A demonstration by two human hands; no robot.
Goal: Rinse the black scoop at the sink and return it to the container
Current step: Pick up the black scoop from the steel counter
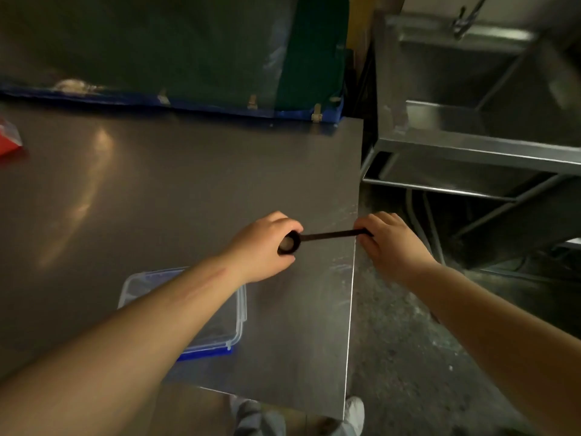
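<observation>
currently listed, item by item, as you stand.

black scoop (327, 236): held level between your two hands, above the right edge of the metal table (188, 184). your left hand (264, 247) is closed round the round bowl end; your right hand (393, 243) is closed on the far tip of the handle. a two-ended hold like this probably means you are passing it across, or steadying it for carrying.

container (240, 305): clear plastic box with blue clips, on the table under your left forearm, lid off or not visible. its contents are mostly hidden by the arm; what shows looks empty, but you cannot be sure.

sink (471, 146): steel basin beyond your right hand, well apart from the table, tap (462, 25) above. no water can be made out in it.

red packet (9, 141): far off to the left of your left hand, blurred.

judgement: rinse not yet begun; the scoop sits between container and sink.
</observation>
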